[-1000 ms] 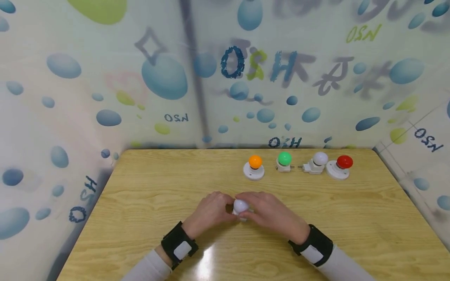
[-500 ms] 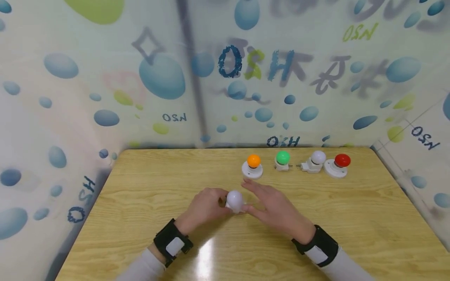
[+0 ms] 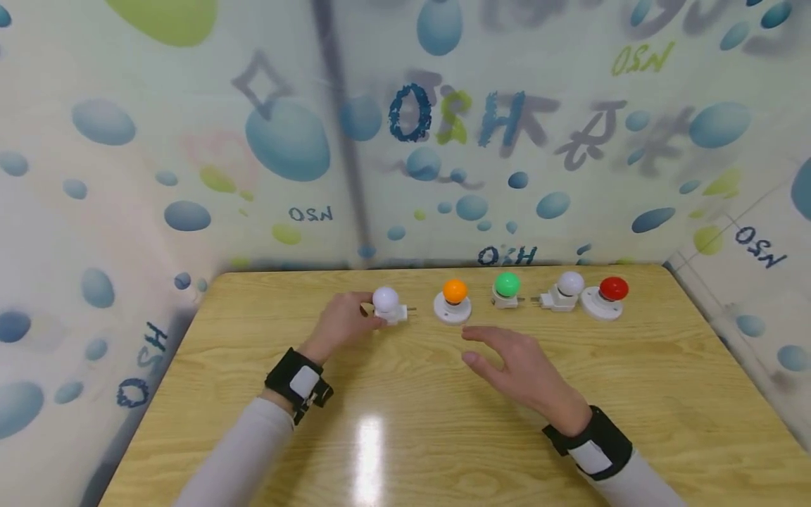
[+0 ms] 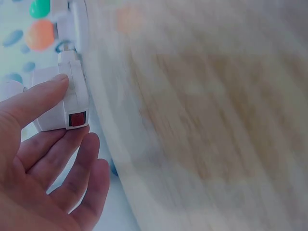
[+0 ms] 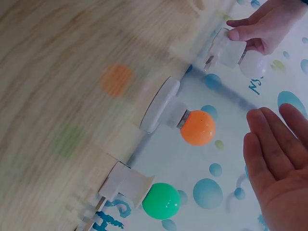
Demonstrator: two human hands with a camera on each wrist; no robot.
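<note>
Between thumb and fingers, my left hand [image 3: 341,325] holds a white plug-in lamp socket [image 3: 395,314] with a white bulb [image 3: 385,298] screwed into it. The bulb points up and the metal prongs face right, at the back of the table left of the orange bulb [image 3: 455,290]. A red rocker switch [image 4: 78,119] shows on the socket's end in the left wrist view. My right hand [image 3: 529,370] hovers over the table in front of the orange and green bulbs, fingers extended, holding nothing.
Along the back edge of the wooden table [image 3: 431,436] stand the orange bulb on a round white base, a green bulb [image 3: 507,284] in a plug socket, another white bulb [image 3: 571,283] and a red bulb [image 3: 613,288]. A patterned wall covering [image 3: 291,239] rises behind.
The left hand has carried the white bulb and socket from the middle of the table to the back left. The right hand has let go of it and drawn away to the right.
</note>
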